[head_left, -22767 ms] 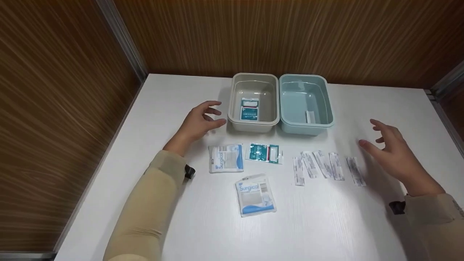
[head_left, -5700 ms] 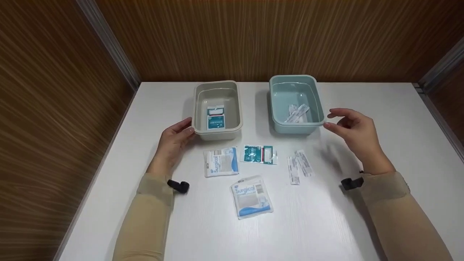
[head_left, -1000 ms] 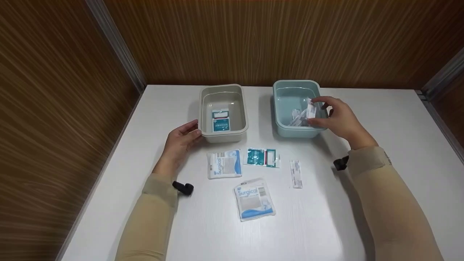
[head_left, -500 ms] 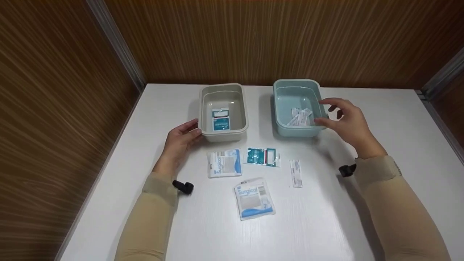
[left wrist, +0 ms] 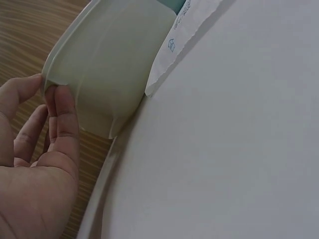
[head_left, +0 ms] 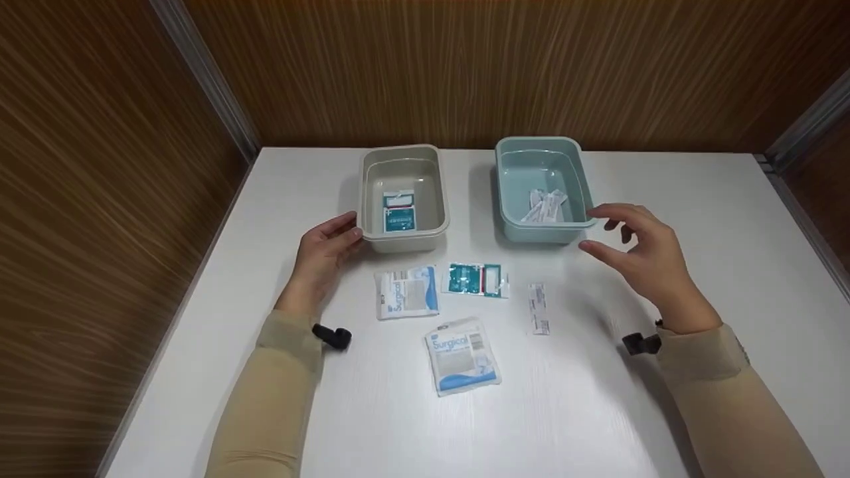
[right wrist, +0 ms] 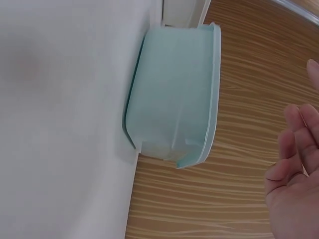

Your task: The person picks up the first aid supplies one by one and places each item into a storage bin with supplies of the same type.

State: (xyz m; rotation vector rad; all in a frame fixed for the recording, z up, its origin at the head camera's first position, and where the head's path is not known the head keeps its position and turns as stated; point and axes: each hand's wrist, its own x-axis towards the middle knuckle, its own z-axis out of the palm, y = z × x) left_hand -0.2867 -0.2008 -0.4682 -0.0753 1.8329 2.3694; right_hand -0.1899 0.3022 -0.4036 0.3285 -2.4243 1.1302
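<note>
My left hand [head_left: 322, 255] pinches the near left corner of the beige bin [head_left: 405, 244] at its rim, fingers under the lip in the left wrist view. A teal sachet [head_left: 400, 212] lies in this bin. My right hand [head_left: 647, 252] holds nothing; its fingers are loosely bent and spread, right by the near right corner of the light blue bin [head_left: 544, 232]. Several narrow white wrapped strips [head_left: 548, 207] lie inside the blue bin. One more white strip [head_left: 538, 309] is on the table. In the right wrist view, the right hand [right wrist: 299, 164] appears apart from the blue bin.
On the white table [head_left: 531, 418], a second teal sachet [head_left: 475, 279] lies before the bins. Two white-and-blue packets marked "Surgical" lie nearer, an upper packet [head_left: 407, 293] and a lower packet [head_left: 461, 356]. Wood-grain panels [head_left: 465, 73] rise behind and beside the table.
The bins, formerly side by side, now stand apart. Several strips have gone from the table into the blue bin; my right hand released the latest one there and drew back toward the right.
</note>
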